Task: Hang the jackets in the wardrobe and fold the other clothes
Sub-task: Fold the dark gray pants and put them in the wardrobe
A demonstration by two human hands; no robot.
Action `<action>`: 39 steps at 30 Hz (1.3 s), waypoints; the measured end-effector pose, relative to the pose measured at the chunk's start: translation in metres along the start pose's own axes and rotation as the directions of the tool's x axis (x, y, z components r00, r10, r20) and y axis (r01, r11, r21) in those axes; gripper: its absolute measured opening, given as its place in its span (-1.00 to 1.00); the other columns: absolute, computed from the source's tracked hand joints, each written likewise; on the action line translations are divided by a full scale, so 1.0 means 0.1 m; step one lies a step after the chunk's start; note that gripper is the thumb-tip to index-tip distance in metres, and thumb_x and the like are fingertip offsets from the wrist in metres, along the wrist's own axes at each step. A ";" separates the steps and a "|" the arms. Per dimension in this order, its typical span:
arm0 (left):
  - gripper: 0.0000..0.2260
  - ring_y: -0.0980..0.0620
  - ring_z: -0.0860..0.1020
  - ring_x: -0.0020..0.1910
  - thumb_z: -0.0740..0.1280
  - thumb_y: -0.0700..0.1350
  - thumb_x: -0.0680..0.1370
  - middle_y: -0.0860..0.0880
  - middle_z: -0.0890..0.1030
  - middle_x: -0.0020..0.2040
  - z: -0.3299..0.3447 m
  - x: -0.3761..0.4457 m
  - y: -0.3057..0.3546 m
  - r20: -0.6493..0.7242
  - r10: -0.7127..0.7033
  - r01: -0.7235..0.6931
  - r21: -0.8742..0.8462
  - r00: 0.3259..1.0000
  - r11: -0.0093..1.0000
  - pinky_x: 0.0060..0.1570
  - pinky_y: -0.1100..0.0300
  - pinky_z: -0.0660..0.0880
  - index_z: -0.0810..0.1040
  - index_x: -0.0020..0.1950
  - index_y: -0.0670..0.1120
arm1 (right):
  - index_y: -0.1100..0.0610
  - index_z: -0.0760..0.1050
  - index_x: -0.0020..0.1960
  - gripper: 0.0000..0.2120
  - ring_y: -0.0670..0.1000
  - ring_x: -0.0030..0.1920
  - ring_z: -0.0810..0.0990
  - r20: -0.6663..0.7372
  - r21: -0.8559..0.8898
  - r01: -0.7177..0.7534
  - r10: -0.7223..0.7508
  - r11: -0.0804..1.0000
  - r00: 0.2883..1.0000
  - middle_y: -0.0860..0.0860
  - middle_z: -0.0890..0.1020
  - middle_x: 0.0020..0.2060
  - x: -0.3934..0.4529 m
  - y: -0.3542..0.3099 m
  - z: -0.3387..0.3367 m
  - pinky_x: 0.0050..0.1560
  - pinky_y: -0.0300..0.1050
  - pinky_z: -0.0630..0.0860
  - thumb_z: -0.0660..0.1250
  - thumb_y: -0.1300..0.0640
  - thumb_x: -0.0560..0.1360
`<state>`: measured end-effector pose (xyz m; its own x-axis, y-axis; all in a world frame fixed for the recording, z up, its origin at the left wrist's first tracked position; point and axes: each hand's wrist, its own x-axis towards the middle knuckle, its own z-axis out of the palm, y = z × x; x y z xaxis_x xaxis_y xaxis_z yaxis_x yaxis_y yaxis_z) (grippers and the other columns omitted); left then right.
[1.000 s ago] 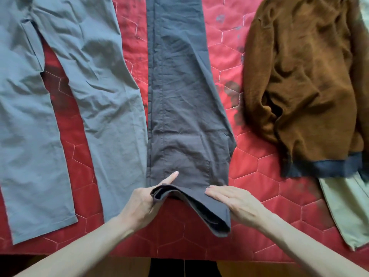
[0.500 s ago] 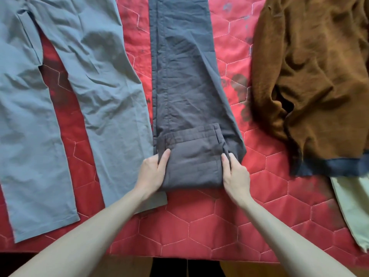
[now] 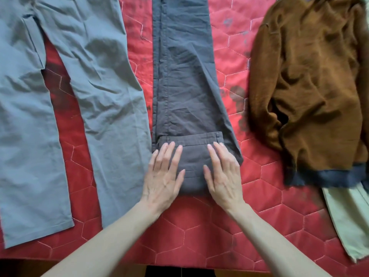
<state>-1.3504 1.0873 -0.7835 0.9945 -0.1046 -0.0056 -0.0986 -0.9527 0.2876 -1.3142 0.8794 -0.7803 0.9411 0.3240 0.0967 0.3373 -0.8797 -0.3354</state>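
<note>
Head view looks straight down on a red quilted cover (image 3: 199, 232) stitched in hexagons, with clothes laid out across it. Dark grey trousers (image 3: 183, 76) run up the middle, folded lengthwise into one long strip. Their near end is turned back over the strip, so the waistband (image 3: 191, 137) lies crosswise on top, and this folded flap sits directly under both hands.

Left hand (image 3: 163, 176) lies flat on the left part of the flap, palm down, fingers straight and slightly fanned, their tips reaching the waistband. Its outer edge overhangs the trousers' left border. Right hand (image 3: 223, 174) mirrors it on the right part, palm down, fingers straight and close together, tips just short of the waistband's right end. Neither grip pinches or curls round cloth; both are spread and pressing down. A strip of the flap shows between the two thumbs. Both bare forearms come in from the bottom edge and angle inward toward the fold.

Blue-grey trousers (image 3: 60, 96) lie spread open to the left, the nearer leg just beside the left hand. A brown sweater (image 3: 311, 86) with a dark blue hem lies rumpled to the right, well apart from the right hand. A pale green garment (image 3: 347, 216) lies below that hem.
</note>
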 end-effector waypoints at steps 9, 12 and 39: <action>-0.19 -0.09 -0.01 0.69 0.20 0.34 0.61 -0.11 0.03 0.71 0.29 0.05 -0.32 0.236 0.165 -0.173 0.017 0.958 0.985 0.62 -0.13 0.09 0.07 0.70 -0.11 | 0.13 0.09 0.68 -0.29 0.00 0.67 0.03 0.272 -0.090 0.123 -0.094 0.988 0.958 0.04 0.09 0.68 0.04 0.26 0.33 0.62 0.16 0.13 0.19 -0.19 0.67; -0.15 -0.11 -0.05 0.69 0.19 0.38 0.60 -0.12 -0.01 0.71 0.25 0.10 -0.42 0.294 0.218 -0.235 0.024 0.930 0.972 0.62 -0.13 0.10 0.04 0.70 -0.10 | 0.14 0.07 0.68 -0.26 0.01 0.67 0.02 0.249 -0.094 0.081 -0.055 0.992 0.967 0.05 0.08 0.68 0.04 0.27 0.36 0.64 0.14 0.10 0.21 -0.19 0.66; 0.15 -0.32 -0.17 0.66 0.34 0.31 0.26 -0.33 -0.10 0.67 -0.23 0.48 -1.03 0.590 0.571 -0.686 -0.040 0.570 0.727 0.62 -0.23 0.03 -0.06 0.71 -0.13 | 0.00 0.16 0.67 -0.28 0.25 0.64 0.13 0.507 -0.068 0.756 -0.630 0.651 0.588 0.14 0.15 0.66 0.34 1.15 -0.08 0.53 0.21 0.33 0.13 0.31 0.53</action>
<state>-1.2913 1.1873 -0.7914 0.4900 -0.7723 -0.4044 -0.7523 -0.6090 0.2514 -1.2429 0.7869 -0.8081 0.3288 0.9213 -0.2074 0.9328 -0.3512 -0.0812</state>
